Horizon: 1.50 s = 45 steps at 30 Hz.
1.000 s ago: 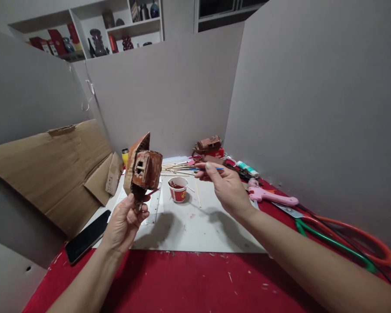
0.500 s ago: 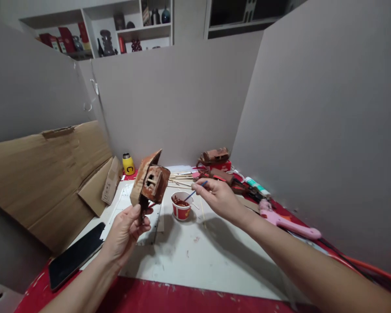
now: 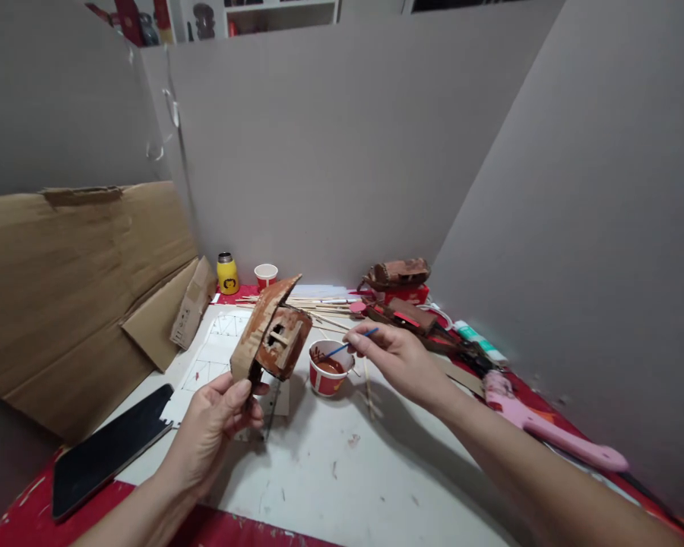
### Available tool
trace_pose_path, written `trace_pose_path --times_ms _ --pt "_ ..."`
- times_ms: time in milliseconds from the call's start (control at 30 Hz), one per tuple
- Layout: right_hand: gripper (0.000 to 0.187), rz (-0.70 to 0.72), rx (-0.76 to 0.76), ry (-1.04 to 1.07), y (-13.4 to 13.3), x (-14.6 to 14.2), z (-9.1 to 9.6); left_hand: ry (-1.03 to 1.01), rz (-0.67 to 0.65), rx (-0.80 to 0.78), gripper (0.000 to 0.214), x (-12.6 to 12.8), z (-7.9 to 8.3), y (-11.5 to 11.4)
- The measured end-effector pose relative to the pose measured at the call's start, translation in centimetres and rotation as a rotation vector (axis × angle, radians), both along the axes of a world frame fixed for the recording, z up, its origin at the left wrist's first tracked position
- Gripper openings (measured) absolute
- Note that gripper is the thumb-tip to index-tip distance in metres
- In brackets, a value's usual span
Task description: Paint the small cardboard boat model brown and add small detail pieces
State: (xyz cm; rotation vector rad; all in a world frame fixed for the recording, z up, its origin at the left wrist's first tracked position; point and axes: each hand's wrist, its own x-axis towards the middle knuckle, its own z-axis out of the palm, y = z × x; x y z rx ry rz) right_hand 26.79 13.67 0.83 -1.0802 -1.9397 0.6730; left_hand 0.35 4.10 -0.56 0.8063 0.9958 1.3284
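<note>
Holding on both sides: left hand has the brown cardboard model pinched by its lower end, thumb in front; right hand has a slim blue brush in a narrow fingertip grip. Bristles not made out.

Position: model sits left of centre in the frame, raised above the white board on the red tabletop. Its curved top piece tilts, long axis running from lower left to upper right; the boxy part with a window-like hole and crossbar is on the right side of that piece, facing the paper cup.

Key relation: cup stands upright at centre, between the two hands, just right of the model and apart from it as seen. Right hand is the nearer of the two to the cup. Brush slopes from the right fingers down and leftward over the rim, lower end within the mouth, by the reddish-brown paint. Whether the tip touches paint: cannot tell. From the brush, the model lies to the left, with the cup's left rim between.

Surroundings: thin sticks behind the cup; second cup and yellow bottle upper left of centre; marked paper behind the left hand; phone lower left; pink-handled tool at right.
</note>
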Motion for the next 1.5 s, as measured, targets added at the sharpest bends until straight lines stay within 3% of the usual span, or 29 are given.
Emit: trace_pose_path --times_ms 400,800,1200,1333,1500 --pt "0.026 0.015 -0.020 0.021 -0.3 -0.2 -0.8 0.045 -0.008 -0.011 0.036 0.2 -0.5 0.3" --pt "0.041 -0.268 0.070 0.356 -1.5 2.6 0.0 0.047 0.008 -0.031 0.034 0.2 -0.9 0.4" --pt "0.038 -0.353 0.057 0.473 -1.6 2.7 -0.9 0.049 -0.013 -0.045 0.035 0.2 -1.3 0.3" --pt "0.030 -0.395 0.106 0.706 -1.6 3.1 -0.6 0.060 -0.019 -0.031 0.033 0.3 -1.5 0.4" --pt "0.027 -0.357 0.185 1.014 -2.4 2.2 1.9 0.083 -0.022 -0.024 0.032 0.3 -1.7 0.3"
